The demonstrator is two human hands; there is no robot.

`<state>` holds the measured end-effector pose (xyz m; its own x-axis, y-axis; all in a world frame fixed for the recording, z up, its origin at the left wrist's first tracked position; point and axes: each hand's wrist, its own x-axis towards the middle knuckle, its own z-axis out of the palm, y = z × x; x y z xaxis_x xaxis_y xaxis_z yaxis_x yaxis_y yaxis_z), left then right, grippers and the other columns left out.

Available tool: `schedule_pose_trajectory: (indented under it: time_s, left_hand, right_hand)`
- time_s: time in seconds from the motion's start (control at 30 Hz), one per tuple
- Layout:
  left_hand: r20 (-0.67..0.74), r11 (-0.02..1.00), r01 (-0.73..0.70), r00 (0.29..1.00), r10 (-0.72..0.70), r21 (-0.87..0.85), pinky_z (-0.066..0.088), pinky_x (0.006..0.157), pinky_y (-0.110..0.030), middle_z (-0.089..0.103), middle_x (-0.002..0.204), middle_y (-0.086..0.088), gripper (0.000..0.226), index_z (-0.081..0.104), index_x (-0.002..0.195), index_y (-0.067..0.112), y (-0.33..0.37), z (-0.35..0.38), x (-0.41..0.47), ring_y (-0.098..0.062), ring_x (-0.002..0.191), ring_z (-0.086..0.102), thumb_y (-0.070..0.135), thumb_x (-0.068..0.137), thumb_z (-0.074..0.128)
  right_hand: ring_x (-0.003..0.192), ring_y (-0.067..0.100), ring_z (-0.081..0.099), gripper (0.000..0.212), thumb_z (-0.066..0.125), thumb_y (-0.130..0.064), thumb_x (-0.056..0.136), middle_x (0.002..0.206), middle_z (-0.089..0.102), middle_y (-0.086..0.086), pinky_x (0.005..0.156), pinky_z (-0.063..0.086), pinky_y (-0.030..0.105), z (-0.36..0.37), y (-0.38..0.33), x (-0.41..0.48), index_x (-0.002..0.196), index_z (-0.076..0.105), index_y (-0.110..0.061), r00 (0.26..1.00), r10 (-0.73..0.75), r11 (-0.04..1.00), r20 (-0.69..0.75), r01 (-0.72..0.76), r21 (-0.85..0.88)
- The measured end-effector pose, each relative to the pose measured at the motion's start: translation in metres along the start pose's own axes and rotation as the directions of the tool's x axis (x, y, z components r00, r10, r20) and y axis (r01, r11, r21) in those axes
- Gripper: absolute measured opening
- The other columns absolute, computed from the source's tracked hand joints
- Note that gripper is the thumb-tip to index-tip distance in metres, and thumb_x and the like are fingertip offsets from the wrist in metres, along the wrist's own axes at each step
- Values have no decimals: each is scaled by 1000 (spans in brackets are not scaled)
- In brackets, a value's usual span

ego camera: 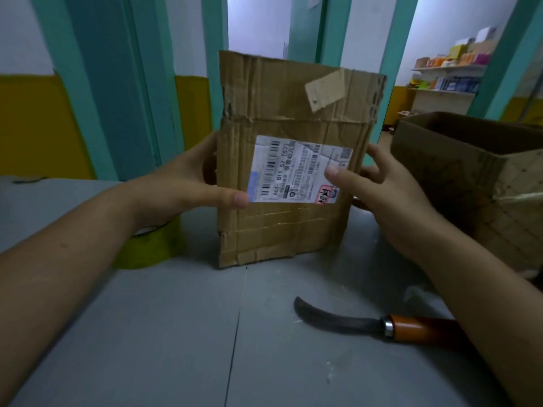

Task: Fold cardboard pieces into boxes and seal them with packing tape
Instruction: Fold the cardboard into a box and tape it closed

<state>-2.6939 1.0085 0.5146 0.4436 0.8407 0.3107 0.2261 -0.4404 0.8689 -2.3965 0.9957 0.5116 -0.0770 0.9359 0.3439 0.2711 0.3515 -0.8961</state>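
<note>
A worn, flattened cardboard piece (282, 227) with a white shipping label (296, 168) stands upright on the grey table (176, 333), its lower edge touching the surface. My left hand (188, 177) grips its left edge, thumb on the front face and fingers behind. My right hand (379, 183) grips the right edge the same way, thumb pressed on the label. A roll of yellow-green packing tape (150, 248) lies on the table under my left wrist, partly hidden by it.
A knife with an orange handle and curved dark blade (367, 321) lies on the table near my right forearm. An open cardboard box (470, 171) stands at the right. Teal door frames and shelves of goods (449, 74) fill the background.
</note>
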Motion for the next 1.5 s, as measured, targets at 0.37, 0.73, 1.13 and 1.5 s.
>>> schedule_pose_trajectory:
  time_s: [0.37,0.73,1.13,1.5]
  left_hand:
    - [-104,994,-87,991,80,-71,58,98,-31,68,139,5,124,35,156,30,7,3,1,-17,131,64,61,53,98]
    - [-239,905,-400,874,424,143,51,107,-63,51,149,-10,71,34,137,31,18,10,0,-28,137,57,44,87,82]
    - [-112,842,-449,860,498,301,58,101,-30,47,147,-17,62,43,141,57,17,13,-3,-25,137,56,62,88,74]
    - [-263,879,-398,847,462,263,44,112,-43,53,141,-13,34,64,125,43,21,22,2,-28,136,53,61,105,44]
  right_hand:
    - [112,13,71,93,82,-71,64,125,72,-8,91,59,34,-3,-10,-5,140,51,-27,980,-167,970,-109,183,158]
    - [111,8,69,58,71,-34,90,115,66,-8,84,58,21,-4,-15,-16,137,40,-23,910,-370,904,-184,399,156]
    - [108,5,68,52,59,-29,93,119,60,3,82,56,16,-4,-14,-15,135,41,-6,825,-548,832,-136,555,19]
    - [101,25,67,29,54,-52,91,107,65,7,90,58,47,-9,-16,-9,101,67,-28,928,-305,913,-212,348,211]
